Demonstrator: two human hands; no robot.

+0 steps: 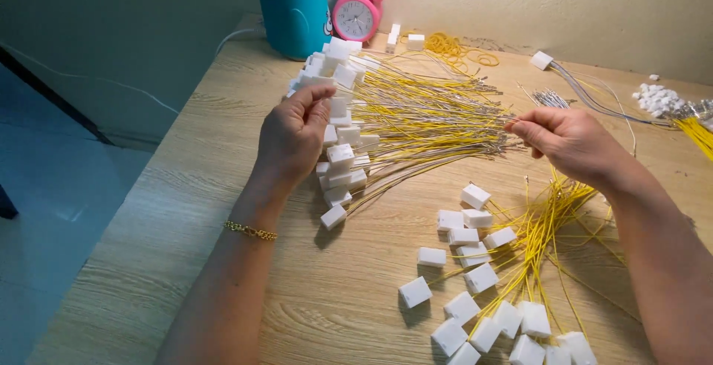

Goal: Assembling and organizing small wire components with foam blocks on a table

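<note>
My left hand (292, 136) pinches a white plastic connector (316, 83) at the edge of a big pile of white connectors with yellow and grey wires (416, 116) fanned out to the right. My right hand (568, 141) pinches the far end of a thin wire (512, 123) stretched from that connector, over the wire tips. A second, looser bunch of white connectors on yellow wires (490, 291) lies on the wooden table (186, 209) below my right hand.
A teal pen holder (293, 16) and a pink alarm clock (356, 12) stand at the back by the wall. Yellow rubber bands (453, 46), a grey cable with a white plug (542, 60) and small white parts (657, 99) lie at the back right. The table's left edge drops to the floor.
</note>
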